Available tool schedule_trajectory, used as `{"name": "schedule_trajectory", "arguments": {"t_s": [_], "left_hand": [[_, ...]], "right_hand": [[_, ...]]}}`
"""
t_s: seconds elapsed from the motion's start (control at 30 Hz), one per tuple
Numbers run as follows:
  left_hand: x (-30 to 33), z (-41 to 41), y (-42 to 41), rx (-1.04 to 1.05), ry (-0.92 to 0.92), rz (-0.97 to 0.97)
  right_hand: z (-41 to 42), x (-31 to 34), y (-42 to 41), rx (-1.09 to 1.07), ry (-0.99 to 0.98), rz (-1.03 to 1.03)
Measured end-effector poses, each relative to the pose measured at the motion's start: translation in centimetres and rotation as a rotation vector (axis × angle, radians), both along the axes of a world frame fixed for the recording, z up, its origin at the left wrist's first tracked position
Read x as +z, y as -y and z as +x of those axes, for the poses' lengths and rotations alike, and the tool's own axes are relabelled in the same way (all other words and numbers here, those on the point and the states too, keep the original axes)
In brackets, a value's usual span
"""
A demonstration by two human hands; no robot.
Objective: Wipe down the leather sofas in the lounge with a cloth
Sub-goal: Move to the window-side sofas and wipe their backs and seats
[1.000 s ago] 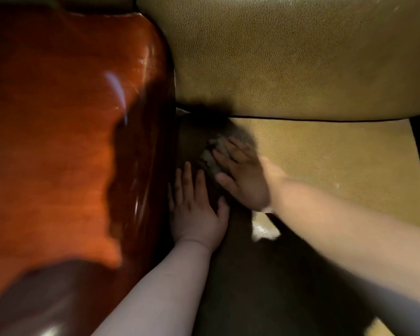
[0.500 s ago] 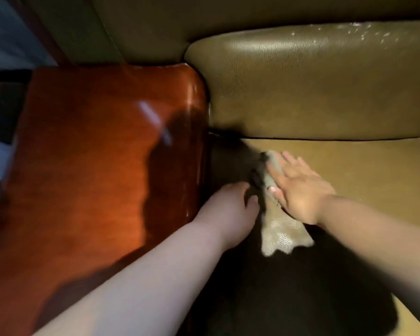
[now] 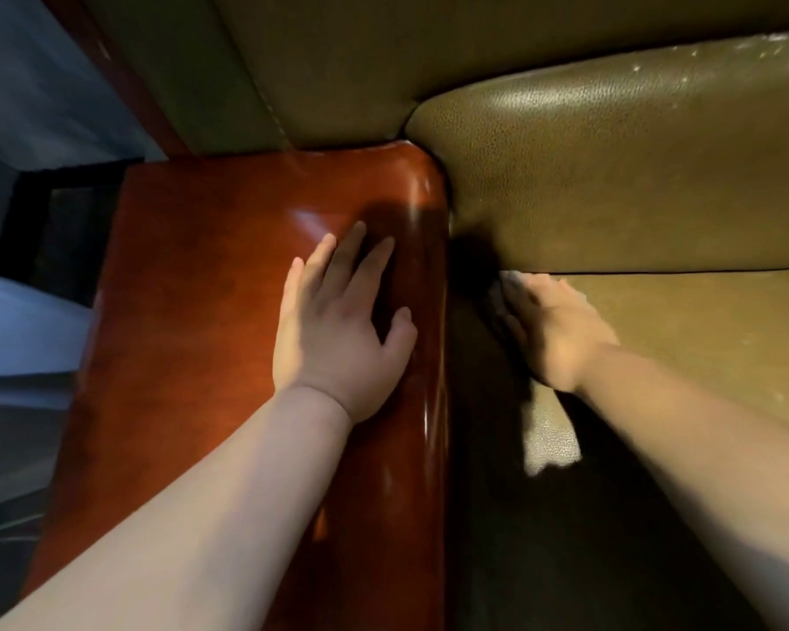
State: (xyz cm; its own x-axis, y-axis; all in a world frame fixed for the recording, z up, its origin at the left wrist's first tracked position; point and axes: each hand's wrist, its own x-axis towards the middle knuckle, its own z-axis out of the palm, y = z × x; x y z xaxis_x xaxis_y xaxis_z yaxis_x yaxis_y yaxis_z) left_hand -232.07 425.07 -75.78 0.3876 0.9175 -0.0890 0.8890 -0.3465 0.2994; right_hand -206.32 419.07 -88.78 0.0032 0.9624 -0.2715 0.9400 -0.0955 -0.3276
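1. Two bare hands show in the head view, one on either side of the sofa's inner corner.
2. At the far left a dim blue-grey wall point(image 3: 28, 84) and a dark opening below it fill the edge of the view, too blurred to tell more.
3. The glossy red-brown armrest point(image 3: 210, 275) runs from the lower left up to the corner, its rounded right edge catching the light.
4. The left hand point(image 3: 338, 330) lies flat on top of the armrest, near that right edge; its grip is apart, fingers straight and spread, thumb out to the right, holding nothing.
5. A dark, shadowed gap lies between the armrest and the olive seat cushion point(image 3: 702, 321).
6. The right hand point(image 3: 552, 330) presses down on the seat cushion just beside the gap, fingers stretched toward the seam under the back cushion point(image 3: 611, 175); its grip is flat rather than clamped.
7. The cloth point(image 3: 550, 441) lies under the right hand: a pale, textured tail sticks out below the wrist, and a small pale bit shows at the fingertips.
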Motion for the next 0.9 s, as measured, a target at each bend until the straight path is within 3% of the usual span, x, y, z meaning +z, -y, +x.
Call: {"name": "schedule_trajectory", "arguments": {"t_s": [0.07,0.23,0.33,0.37,0.5,0.57,0.63,0.7,0.8,0.9], "left_hand": [[0.1,0.0,-0.1,-0.009,-0.012,-0.016],[0.6,0.1,-0.1,-0.012,-0.008,-0.035],[0.1,0.0,-0.2,0.000,0.002,-0.006],[0.1,0.0,-0.2,0.005,0.003,-0.003],[0.4,0.1,-0.2,-0.018,-0.084,0.011],[0.5,0.1,-0.3,-0.019,-0.115,0.025],[0.6,0.1,-0.2,0.017,-0.104,0.030],[0.5,0.1,-0.2,0.055,-0.111,0.040],[0.3,0.2,-0.2,0.074,-0.118,0.050],[0.4,0.2,-0.2,0.075,-0.121,0.047]], "right_hand": [[-1.4,0.5,-0.8,-0.173,-0.044,0.053],[-7.2,0.3,0.4,0.159,-0.077,0.008],[-4.6,-0.4,-1.9,0.064,-0.030,0.172],[-3.8,0.0,-2.8,0.029,0.041,0.107],[-5.5,1.6,-2.4,-0.136,-0.015,-0.106],[-6.2,3.7,-1.1,-0.246,-0.167,-0.091],[-6.0,5.6,0.4,-0.473,-0.481,-0.055],[-4.9,7.9,-0.4,-0.601,-0.569,0.129],[-6.4,10.4,-4.1,-0.571,-0.716,0.264],[-10.5,12.0,-7.4,-0.444,-0.808,0.063]]}}
